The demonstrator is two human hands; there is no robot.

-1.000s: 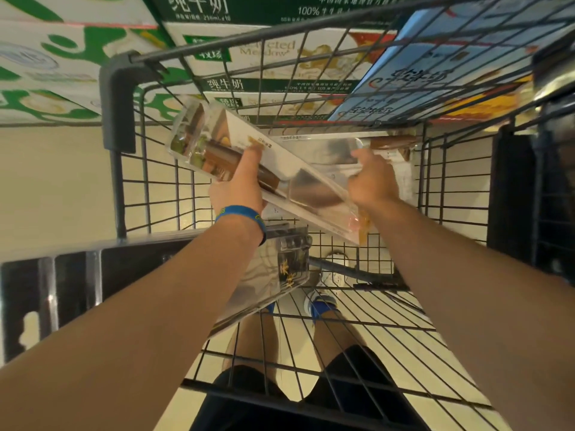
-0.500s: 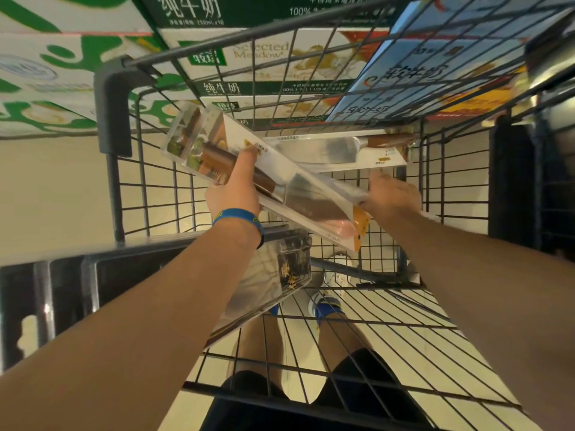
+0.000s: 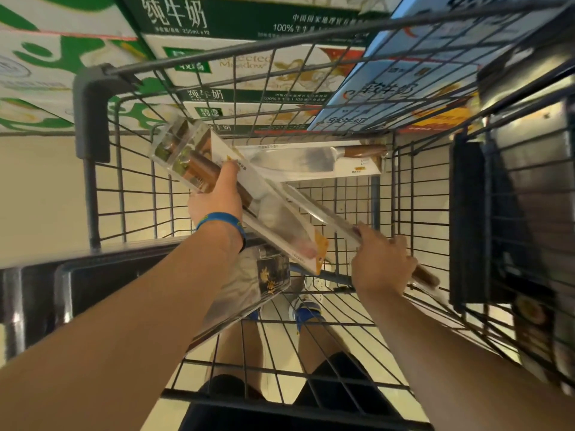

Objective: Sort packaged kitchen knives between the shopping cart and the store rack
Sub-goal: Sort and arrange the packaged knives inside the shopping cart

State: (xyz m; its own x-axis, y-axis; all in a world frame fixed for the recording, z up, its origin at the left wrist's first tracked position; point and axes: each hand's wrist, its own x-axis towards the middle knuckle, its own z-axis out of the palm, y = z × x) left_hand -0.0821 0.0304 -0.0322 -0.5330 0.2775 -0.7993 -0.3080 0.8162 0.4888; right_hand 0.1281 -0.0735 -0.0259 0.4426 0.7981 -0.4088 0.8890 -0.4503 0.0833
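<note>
At 9 o'clock the left hand (image 3: 214,203), with a blue wristband (image 3: 221,220) on the wrist, grasps a clear knife pack (image 3: 273,213) around its brown handle. This pack slants from 10 o'clock down toward the centre, its orange-tipped card end pointing to 5 o'clock. At 4 o'clock the right hand (image 3: 381,265) is curled round the handle end of a second knife pack (image 3: 323,213), a long narrow 1 that runs up under the first pack, a brown handle tip showing past the knuckles. Under the left forearm at 6 o'clock a dark-labelled pack (image 3: 267,281) leans tilted; I cannot tell what it rests on. All of this is inside the wire shopping cart (image 3: 130,194). At 12 o'clock a fourth knife pack (image 3: 311,160) lies flat across the cart's far end, handle to the right, apart from both hands. Through the cart's wire, at 6 o'clock, show the person's legs and blue-and-white shoes (image 3: 306,309). Beyond the cart's rim, from 11 to 1 o'clock, stand green and blue milk cartons (image 3: 249,23).
</note>
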